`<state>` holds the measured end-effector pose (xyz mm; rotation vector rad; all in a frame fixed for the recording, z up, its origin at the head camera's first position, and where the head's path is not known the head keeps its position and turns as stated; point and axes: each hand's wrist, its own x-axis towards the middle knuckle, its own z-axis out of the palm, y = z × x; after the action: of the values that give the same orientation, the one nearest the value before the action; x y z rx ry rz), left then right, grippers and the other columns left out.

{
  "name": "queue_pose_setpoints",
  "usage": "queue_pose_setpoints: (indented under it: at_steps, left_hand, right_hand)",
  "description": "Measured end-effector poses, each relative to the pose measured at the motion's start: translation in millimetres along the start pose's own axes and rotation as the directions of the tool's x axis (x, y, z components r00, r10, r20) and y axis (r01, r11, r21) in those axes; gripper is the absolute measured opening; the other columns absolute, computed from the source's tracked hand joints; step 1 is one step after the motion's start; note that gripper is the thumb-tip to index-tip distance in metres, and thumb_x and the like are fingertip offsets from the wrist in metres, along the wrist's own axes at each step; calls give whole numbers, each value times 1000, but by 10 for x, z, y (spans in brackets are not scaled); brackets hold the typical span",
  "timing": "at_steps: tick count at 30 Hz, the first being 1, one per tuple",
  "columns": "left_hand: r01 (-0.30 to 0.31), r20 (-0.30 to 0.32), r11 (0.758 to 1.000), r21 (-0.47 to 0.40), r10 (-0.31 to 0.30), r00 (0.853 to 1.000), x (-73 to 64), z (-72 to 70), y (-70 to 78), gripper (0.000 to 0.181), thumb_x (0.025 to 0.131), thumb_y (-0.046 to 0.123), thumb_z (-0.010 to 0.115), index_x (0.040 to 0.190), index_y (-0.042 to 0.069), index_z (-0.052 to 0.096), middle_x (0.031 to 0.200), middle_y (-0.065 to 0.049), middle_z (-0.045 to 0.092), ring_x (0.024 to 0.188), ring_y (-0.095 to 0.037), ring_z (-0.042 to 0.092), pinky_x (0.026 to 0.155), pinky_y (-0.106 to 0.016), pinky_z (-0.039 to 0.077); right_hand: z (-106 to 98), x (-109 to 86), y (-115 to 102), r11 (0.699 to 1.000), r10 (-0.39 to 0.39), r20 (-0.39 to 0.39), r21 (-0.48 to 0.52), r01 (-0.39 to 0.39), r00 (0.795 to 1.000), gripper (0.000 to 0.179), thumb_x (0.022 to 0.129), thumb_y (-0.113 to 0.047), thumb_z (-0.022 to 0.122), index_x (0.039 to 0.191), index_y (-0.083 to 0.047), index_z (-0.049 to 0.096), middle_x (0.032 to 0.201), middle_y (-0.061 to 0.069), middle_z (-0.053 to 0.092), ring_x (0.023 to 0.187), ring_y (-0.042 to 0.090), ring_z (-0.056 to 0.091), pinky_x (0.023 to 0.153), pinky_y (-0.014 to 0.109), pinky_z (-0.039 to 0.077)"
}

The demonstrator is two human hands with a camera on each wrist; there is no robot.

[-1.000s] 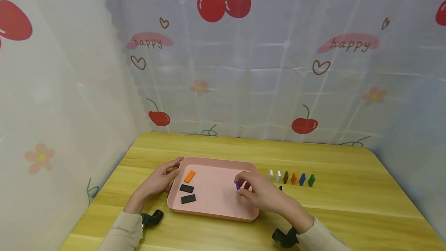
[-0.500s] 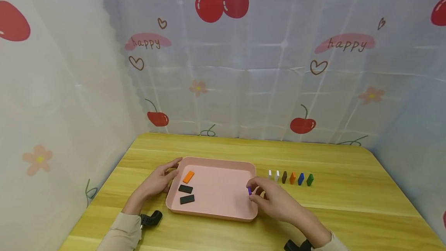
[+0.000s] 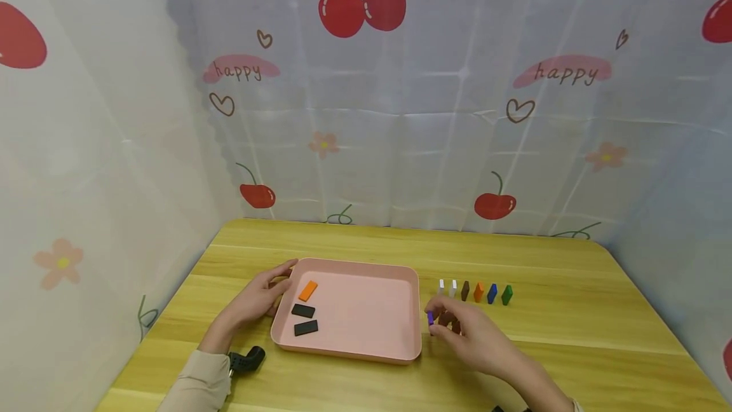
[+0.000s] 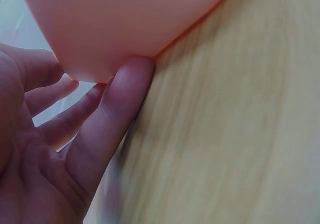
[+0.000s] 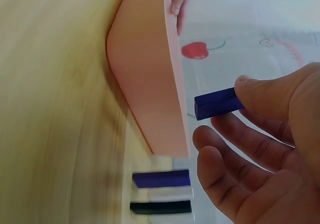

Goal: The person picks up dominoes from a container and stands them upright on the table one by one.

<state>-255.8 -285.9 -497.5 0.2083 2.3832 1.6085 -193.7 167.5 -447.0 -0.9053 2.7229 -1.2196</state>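
Observation:
Between thumb and fingertips, my right hand [image 3: 474, 337] pinches a small purple-blue domino block [image 3: 431, 318], just outside the right wall of the pink tray [image 3: 366, 265]. In the right wrist view the block [image 5: 217, 104] sticks out past the thumb, apart from the tray wall. My left hand [image 3: 255, 297] holds the tray by its far left corner. The left wrist view shows the thumb [image 4: 131, 87] against the outer wall, with the other fingers on the far side. Inside the tray lie an orange block [image 3: 308, 290] and two black blocks [image 3: 303, 311].
Right of the tray, several blocks stand on end in a row: two white [image 3: 454, 288], a brown [image 3: 466, 290], an orange [image 3: 479, 292], a blue [image 3: 492, 294] and a green [image 3: 507, 295]. A cherry-print curtain [image 3: 372, 164] borders the wooden table [image 3: 343, 240].
My right hand has moved rightward from above the tray to outside its right rim, with the purple block still pinched. My left hand stays at the tray's corner.

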Motion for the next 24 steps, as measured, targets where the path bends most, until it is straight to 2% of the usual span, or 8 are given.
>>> queue_pose_setpoints:
  at_steps: [4, 11, 17, 24]
  left_hand:
    - [-4, 4, 1000, 2, 4, 1000, -6, 1, -10, 54, 111, 25, 49, 163, 24, 34, 159, -23, 38, 126, -37, 60, 74, -43, 65]
    - [-5, -1, 1000, 7, 5, 1000, -11, -7, -17, 54, 111, 25, 48, 162, 26, 34, 159, -22, 38, 126, -37, 59, 74, -42, 65]
    - [-8, 2, 1000, 3, 8, 1000, -5, -9, -13, 54, 111, 26, 48, 163, 26, 34, 159, -22, 39, 126, -37, 58, 75, -43, 65]
    - [-4, 5, 1000, -9, 4, 1000, -1, -9, -13, 54, 111, 26, 49, 163, 26, 34, 158, -22, 38, 125, -37, 59, 74, -44, 65]
  right_hand:
    - [-45, -95, 24, 1000, 6, -10, 27, -6, 1000, 16, 98, -14, 71, 109, -23, 64, 95, -10, 67, 86, 3, 64, 67, 24, 55]
    - [-127, -207, 96, 996, 72, -7, 51, -71, 997, 16, 98, -15, 71, 113, -14, 64, 104, 1, 69, 90, 5, 66, 69, 24, 57]
    - [-225, -286, 168, 989, 148, -35, 20, -148, 988, 21, 99, -20, 70, 117, -10, 65, 107, 4, 70, 92, 6, 66, 71, 24, 57]
    - [-281, -339, 312, 987, 156, -98, -16, -159, 983, 22, 99, -16, 70, 120, -10, 65, 111, 7, 70, 91, 6, 67, 71, 24, 58]
